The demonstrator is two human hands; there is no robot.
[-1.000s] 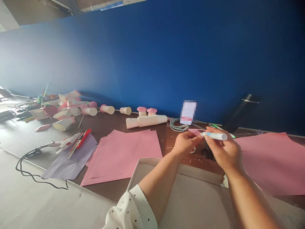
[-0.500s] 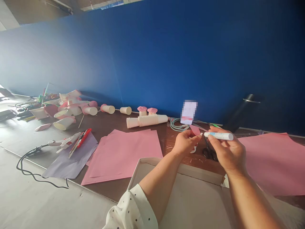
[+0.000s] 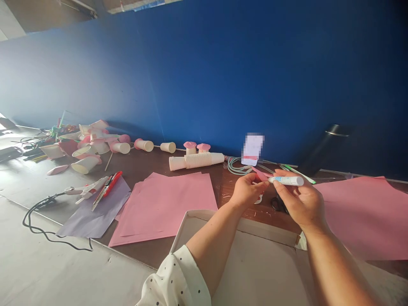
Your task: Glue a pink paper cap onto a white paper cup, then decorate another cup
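My left hand [image 3: 245, 191] pinches a small piece of pink paper [image 3: 260, 173] between thumb and fingers. My right hand [image 3: 304, 206] is closed around a white pen-shaped tube [image 3: 290, 181] with a pale blue label. The tube lies nearly level, its narrow end pointing left and meeting the paper beside my left thumb; whether anything comes out of it is too small to see. Black scissor handles [image 3: 276, 204] show under my right hand, which hides the rest. Below both wrists lies an open shallow cardboard box [image 3: 270, 267].
Pink sheets [image 3: 168, 204] lie left of the box, more pink paper [image 3: 366, 216] right. A red utility knife [image 3: 108, 190] and a glue gun [image 3: 87, 190] rest on grey paper [image 3: 95, 216]. Stacked paper cups [image 3: 204, 160] lie before the blue partition [image 3: 204, 76]. A phone-like card [image 3: 253, 148] leans there.
My right hand has moved slightly left, bringing the tube's narrow end onto the pink paper. The paper has tilted in my left hand. More of a green-tipped stick shows behind my right hand.
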